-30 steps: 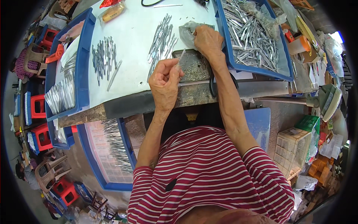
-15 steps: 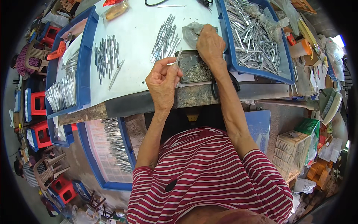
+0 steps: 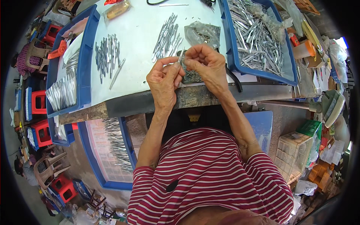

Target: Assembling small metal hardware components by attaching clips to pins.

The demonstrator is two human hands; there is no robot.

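My left hand (image 3: 162, 81) is closed around a slim silver metal piece (image 3: 181, 56), which points up and away from me. My right hand (image 3: 208, 68) meets it, with thumb and forefinger pinched at the piece; whatever small part they hold is hidden. Under my hands, partly covered, lies a dark tray (image 3: 184, 79) with many small metal pins. Just beyond it is a clear plastic bag (image 3: 195, 34) with small parts inside. A bunch of similar silver pieces (image 3: 167, 35) lies left of the bag.
A blue bin (image 3: 232, 56) heaped with silver pieces stands at the right. Another blue bin (image 3: 87, 63) holds neat stacks at the left. More pieces (image 3: 108, 56) and a single one (image 3: 117, 74) lie on the white sheet (image 3: 137, 45). A black strap (image 3: 234, 78) hangs at the table edge.
My right hand has come back from the plastic bag to the metal piece in my left hand. The left hand has stayed nearly still, holding the piece.
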